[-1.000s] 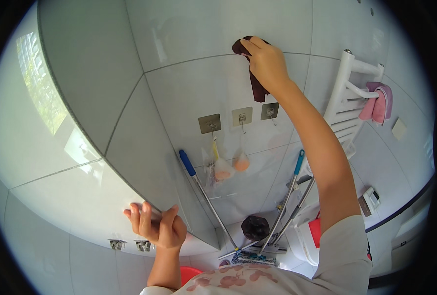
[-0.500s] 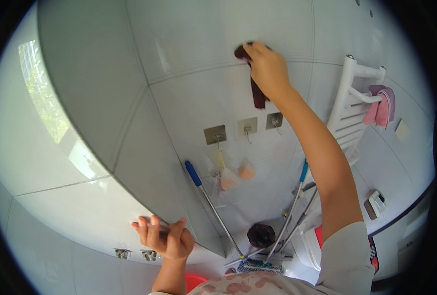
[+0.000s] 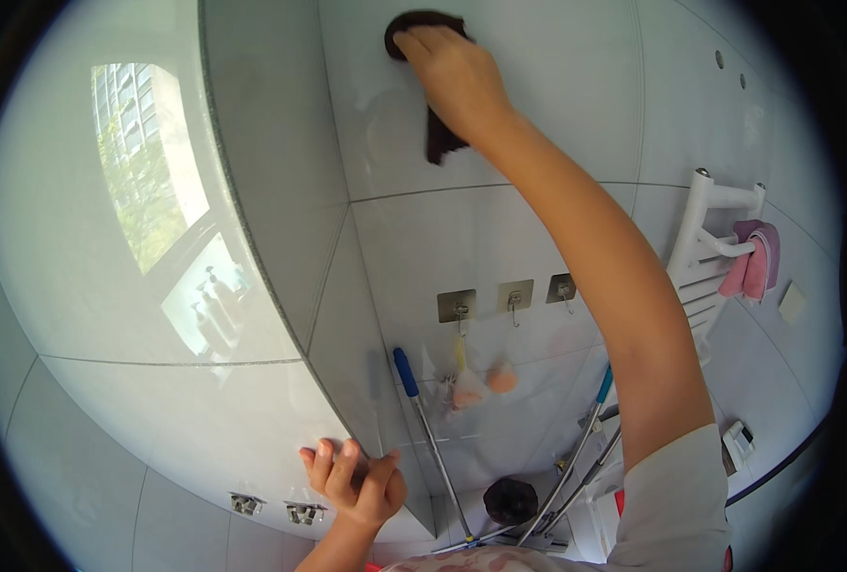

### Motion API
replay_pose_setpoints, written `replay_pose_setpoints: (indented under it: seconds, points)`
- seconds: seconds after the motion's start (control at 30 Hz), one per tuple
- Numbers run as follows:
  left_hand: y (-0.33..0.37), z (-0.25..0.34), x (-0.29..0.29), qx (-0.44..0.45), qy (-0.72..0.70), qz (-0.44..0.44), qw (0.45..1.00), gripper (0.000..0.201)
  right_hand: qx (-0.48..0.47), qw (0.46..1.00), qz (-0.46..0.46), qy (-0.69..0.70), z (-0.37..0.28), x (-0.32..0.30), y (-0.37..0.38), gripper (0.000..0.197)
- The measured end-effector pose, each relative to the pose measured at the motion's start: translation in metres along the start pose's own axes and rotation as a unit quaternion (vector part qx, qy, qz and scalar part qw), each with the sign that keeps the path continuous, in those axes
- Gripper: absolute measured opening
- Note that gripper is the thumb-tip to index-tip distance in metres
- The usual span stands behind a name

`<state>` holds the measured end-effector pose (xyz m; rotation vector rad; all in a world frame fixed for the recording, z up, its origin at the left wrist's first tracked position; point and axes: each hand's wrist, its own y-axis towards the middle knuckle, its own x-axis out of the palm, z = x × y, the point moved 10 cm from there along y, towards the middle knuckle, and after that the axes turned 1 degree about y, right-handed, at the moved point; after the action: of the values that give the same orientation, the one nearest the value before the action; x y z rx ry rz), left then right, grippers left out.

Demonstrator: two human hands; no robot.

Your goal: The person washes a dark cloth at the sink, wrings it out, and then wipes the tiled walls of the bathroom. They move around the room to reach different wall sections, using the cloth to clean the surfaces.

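High on the tiled wall (image 3: 547, 105), my right hand (image 3: 459, 81) presses a dark brown cloth (image 3: 442, 143) against the tiles. The fingers are closed on the cloth, with part of it bunched above them and a loose end hanging below. My left hand (image 3: 358, 484) is lower down at the outer wall corner (image 3: 342, 419). Its bent fingers clasp the edge, lying on both sides of it.
Below the cloth are metal adhesive hooks (image 3: 458, 307), with a netted bag (image 3: 467, 387) hanging. A blue-handled pole (image 3: 406, 372) leans nearby, beside a dark bin (image 3: 510, 500). On the right, a white towel rack (image 3: 695, 229) carries a pink towel (image 3: 755, 262).
My right hand has moved the cloth up and left across the tiles. The view has tilted upward, while my left hand stays on the wall corner.
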<state>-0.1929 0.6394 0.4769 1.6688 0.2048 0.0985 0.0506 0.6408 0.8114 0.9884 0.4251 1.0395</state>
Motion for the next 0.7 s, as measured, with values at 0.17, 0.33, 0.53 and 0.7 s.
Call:
replay_pose_setpoints:
  seconds: [0.17, 0.33, 0.53, 0.7]
  points:
    - [-0.004, -0.003, -0.003, 0.001, -0.036, 0.006, 0.999, 0.026, 0.027, 0.998, -0.022, -0.052, 0.003, 0.025, 0.03, 0.033]
    - [-0.003, -0.004, -0.006, -0.002, -0.047, 0.004, 0.999, 0.028, 0.012, 0.999, 0.009, -0.034, -0.016, 0.009, -0.005, 0.027]
    - [-0.001, -0.001, -0.005, -0.006, -0.035, 0.011, 0.999, 0.028, -0.063, 0.997, -0.016, -0.048, -0.032, 0.009, -0.028, 0.024]
    - [0.0, 0.0, -0.004, -0.006, -0.029, 0.011, 0.999, 0.027, -0.036, 0.996, -0.043, -0.071, -0.004, 0.022, 0.016, 0.021]
